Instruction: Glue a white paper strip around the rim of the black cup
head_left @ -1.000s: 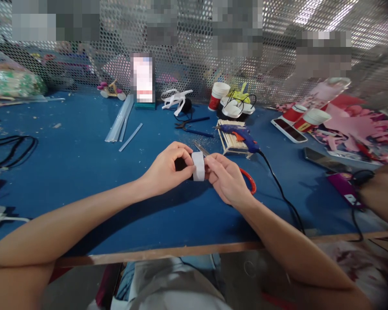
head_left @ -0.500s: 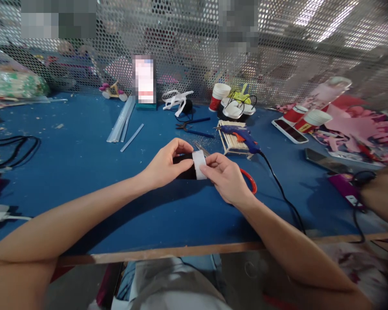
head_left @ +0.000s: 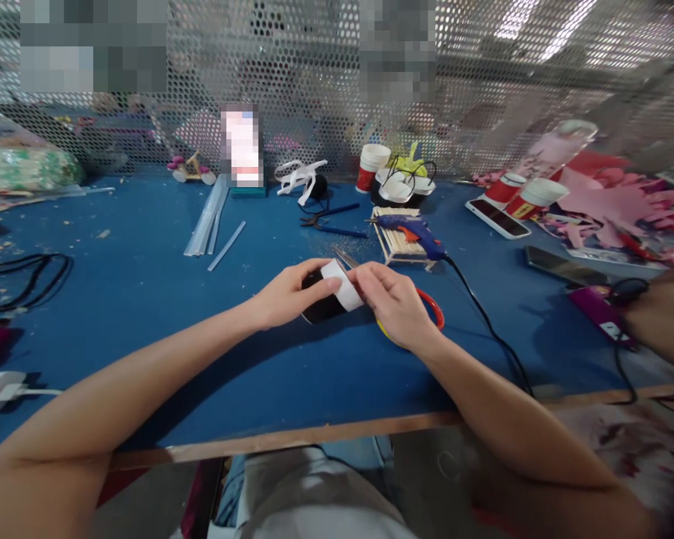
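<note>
A black piece [head_left: 324, 305] with a white band [head_left: 345, 290] round its right end is held above the blue table [head_left: 230, 404]. My left hand [head_left: 292, 293] is closed on the black piece, its thumb lying on the white band. At the right edge of the band, my right hand [head_left: 393, 303] has its fingers pinched together; whether they grip the band's edge is hard to make out. Scissors with red and yellow handles [head_left: 435, 308] lie beneath my right hand, their blades showing just beyond its fingertips.
Beyond my hands are a blue glue gun [head_left: 410, 227] on a small stick rack, pliers [head_left: 337, 223] and clear strips [head_left: 207, 221]. Cups, phones [head_left: 497, 217] and pink scraps lie to the right, near another person's arm [head_left: 666, 318]. A black cable [head_left: 22, 284] lies left.
The black piece has tilted, its white end now higher at the back and more of its black side showing. My left thumb has moved onto the white band. The view has shifted slightly.
</note>
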`<act>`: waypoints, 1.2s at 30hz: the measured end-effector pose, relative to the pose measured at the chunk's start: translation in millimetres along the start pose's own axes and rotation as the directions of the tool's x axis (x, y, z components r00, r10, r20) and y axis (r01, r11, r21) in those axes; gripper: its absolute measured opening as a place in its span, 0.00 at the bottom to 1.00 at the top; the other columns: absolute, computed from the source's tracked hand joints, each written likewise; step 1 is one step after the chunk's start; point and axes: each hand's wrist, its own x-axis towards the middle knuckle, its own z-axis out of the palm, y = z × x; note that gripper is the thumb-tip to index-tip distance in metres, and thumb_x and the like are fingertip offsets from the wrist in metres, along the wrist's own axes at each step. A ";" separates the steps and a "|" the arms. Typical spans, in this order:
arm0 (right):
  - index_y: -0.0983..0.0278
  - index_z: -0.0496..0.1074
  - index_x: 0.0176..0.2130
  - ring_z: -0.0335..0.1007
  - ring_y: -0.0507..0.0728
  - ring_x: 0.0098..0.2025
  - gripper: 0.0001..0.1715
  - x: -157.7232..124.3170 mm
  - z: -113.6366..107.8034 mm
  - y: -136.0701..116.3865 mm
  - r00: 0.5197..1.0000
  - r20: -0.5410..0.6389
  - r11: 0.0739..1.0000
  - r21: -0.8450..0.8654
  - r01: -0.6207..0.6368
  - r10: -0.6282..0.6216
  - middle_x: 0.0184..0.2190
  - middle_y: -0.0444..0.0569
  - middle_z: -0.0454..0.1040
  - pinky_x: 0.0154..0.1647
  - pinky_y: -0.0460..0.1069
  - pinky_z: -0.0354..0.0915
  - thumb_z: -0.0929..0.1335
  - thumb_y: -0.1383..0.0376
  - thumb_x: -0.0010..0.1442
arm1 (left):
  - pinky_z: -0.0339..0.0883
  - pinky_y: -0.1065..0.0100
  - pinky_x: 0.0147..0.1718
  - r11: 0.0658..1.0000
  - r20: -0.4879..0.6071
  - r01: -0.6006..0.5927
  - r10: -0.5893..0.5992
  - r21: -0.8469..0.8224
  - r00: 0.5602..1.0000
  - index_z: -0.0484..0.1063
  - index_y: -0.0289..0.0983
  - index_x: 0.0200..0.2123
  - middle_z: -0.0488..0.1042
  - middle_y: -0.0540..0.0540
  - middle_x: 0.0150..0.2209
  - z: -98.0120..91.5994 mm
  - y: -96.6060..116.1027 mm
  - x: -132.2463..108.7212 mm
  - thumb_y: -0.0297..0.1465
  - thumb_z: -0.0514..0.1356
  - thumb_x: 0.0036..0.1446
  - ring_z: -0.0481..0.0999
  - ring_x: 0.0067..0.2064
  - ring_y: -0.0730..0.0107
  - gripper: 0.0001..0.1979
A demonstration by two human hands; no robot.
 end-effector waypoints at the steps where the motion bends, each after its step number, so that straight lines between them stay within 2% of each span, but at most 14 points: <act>1: 0.64 0.69 0.32 0.63 0.50 0.29 0.18 -0.2 -0.4 0.2 0.999 -0.019 0.999 -0.024 0.036 -0.036 0.27 0.46 0.69 0.30 0.47 0.60 0.59 0.56 0.62 | 0.62 0.61 0.48 0.999 -0.008 0.010 -0.011 -0.039 1.000 0.64 0.33 0.51 0.70 0.40 0.49 1.6 0.4 -0.6 0.43 0.54 0.54 0.69 0.49 0.61 0.25; 5: 0.63 0.69 0.33 0.64 0.52 0.31 0.14 -1.0 -0.3 1.1 0.994 0.000 0.980 -0.170 0.107 -0.108 0.29 0.46 0.70 0.31 0.47 0.60 0.63 0.56 0.59 | 0.62 0.63 0.47 0.998 -0.025 0.024 -0.026 -0.050 0.999 0.62 0.32 0.52 0.69 0.40 0.50 7.4 -0.5 -3.9 0.42 0.52 0.56 0.68 0.49 0.63 0.25; 8: 0.63 0.68 0.30 0.63 0.51 0.30 0.12 -1.1 -0.7 0.2 0.990 0.042 0.958 -0.250 0.143 -0.136 0.27 0.45 0.68 0.31 0.48 0.59 0.63 0.58 0.59 | 0.61 0.62 0.49 1.000 -0.008 -0.031 0.031 0.002 0.999 0.60 0.32 0.54 0.68 0.39 0.51 6.9 -2.8 -4.3 0.42 0.52 0.56 0.67 0.51 0.62 0.26; 11: 0.63 0.66 0.30 0.65 0.53 0.34 0.10 -0.3 -2.4 -2.8 0.963 0.096 0.923 -0.276 0.268 -0.251 0.31 0.47 0.69 0.35 0.49 0.62 0.63 0.60 0.60 | 0.58 0.60 0.52 0.996 0.010 -0.092 0.092 0.002 0.996 0.57 0.33 0.56 0.64 0.37 0.55 0.4 -3.5 -2.1 0.41 0.56 0.53 0.64 0.54 0.59 0.29; 13: 0.62 0.66 0.30 0.66 0.55 0.39 0.08 0.7 -3.2 -4.7 0.928 0.139 0.875 -0.310 0.372 -0.346 0.33 0.49 0.70 0.40 0.51 0.63 0.63 0.61 0.59 | 0.59 0.59 0.52 0.993 0.061 -0.108 0.110 -0.038 0.992 0.54 0.34 0.58 0.61 0.36 0.56 -5.5 -3.0 -0.7 0.40 0.58 0.51 0.63 0.55 0.58 0.33; 15: 0.61 0.66 0.29 0.66 0.57 0.44 0.08 1.6 -3.2 -6.3 0.891 0.196 0.816 -0.356 0.455 -0.410 0.34 0.50 0.71 0.44 0.54 0.62 0.64 0.63 0.59 | 0.60 0.59 0.51 0.993 0.163 -0.093 0.104 -0.073 0.981 0.51 0.37 0.59 0.59 0.37 0.57 -10.2 -3.2 0.2 0.39 0.60 0.49 0.63 0.55 0.56 0.36; 17: 0.61 0.66 0.27 0.65 0.58 0.46 0.09 1.7 -2.4 -7.5 0.860 0.256 0.772 -0.380 0.509 -0.441 0.34 0.50 0.72 0.47 0.56 0.61 0.64 0.64 0.59 | 0.61 0.59 0.50 0.993 0.253 -0.074 0.095 -0.094 0.963 0.49 0.39 0.60 0.59 0.39 0.58 -11.9 -5.0 0.3 0.39 0.62 0.47 0.63 0.55 0.56 0.38; 19: 0.61 0.66 0.27 0.65 0.58 0.47 0.09 1.1 -1.7 -8.7 0.841 0.292 0.759 -0.365 0.539 -0.457 0.33 0.49 0.72 0.48 0.57 0.60 0.64 0.64 0.59 | 0.59 0.60 0.52 0.988 0.277 -0.076 0.111 -0.135 0.954 0.49 0.40 0.60 0.58 0.40 0.58 -10.2 -8.5 0.4 0.38 0.64 0.44 0.62 0.57 0.56 0.41; 21: 0.61 0.65 0.27 0.65 0.57 0.46 0.09 0.2 -1.4 -9.5 0.844 0.295 0.780 -0.332 0.531 -0.449 0.32 0.49 0.72 0.47 0.56 0.61 0.64 0.64 0.59 | 0.59 0.61 0.51 0.982 0.267 -0.080 0.125 -0.171 0.956 0.52 0.39 0.58 0.60 0.40 0.57 -6.4 -12.3 0.5 0.38 0.66 0.42 0.62 0.56 0.58 0.40; 25: 0.61 0.66 0.29 0.66 0.57 0.43 0.08 -0.2 -2.3 -8.5 0.898 0.247 0.860 -0.281 0.425 -0.364 0.34 0.50 0.71 0.42 0.53 0.64 0.63 0.63 0.60 | 0.63 0.63 0.45 0.977 0.219 -0.032 0.079 -0.212 0.973 0.61 0.35 0.50 0.68 0.40 0.47 1.1 -16.2 0.7 0.41 0.66 0.41 0.68 0.48 0.61 0.33; 29: 0.62 0.67 0.31 0.66 0.57 0.42 0.09 0.8 -2.4 -5.6 0.925 0.236 0.905 -0.239 0.352 -0.297 0.36 0.51 0.71 0.40 0.53 0.64 0.62 0.61 0.60 | 0.62 0.66 0.40 0.973 0.171 -0.011 0.051 -0.229 0.984 0.63 0.34 0.46 0.69 0.43 0.42 5.0 -16.0 -0.6 0.41 0.67 0.38 0.69 0.43 0.65 0.32; 32: 0.62 0.68 0.31 0.66 0.57 0.42 0.10 0.5 -2.1 -4.1 0.938 0.217 0.916 -0.242 0.319 -0.269 0.37 0.51 0.70 0.41 0.53 0.64 0.61 0.62 0.60 | 0.62 0.67 0.40 0.960 0.196 0.025 0.031 -0.279 0.980 0.63 0.34 0.47 0.69 0.43 0.41 8.2 -16.1 -2.5 0.39 0.68 0.37 0.68 0.42 0.66 0.33; 36: 0.62 0.67 0.31 0.67 0.56 0.40 0.09 -0.2 -3.7 -4.0 0.946 0.194 0.926 -0.230 0.300 -0.259 0.38 0.51 0.70 0.40 0.52 0.64 0.62 0.61 0.60 | 0.63 0.65 0.40 0.904 0.244 0.134 -0.034 -0.407 0.969 0.64 0.35 0.47 0.70 0.43 0.41 13.0 -14.4 -5.3 0.36 0.68 0.38 0.70 0.42 0.65 0.31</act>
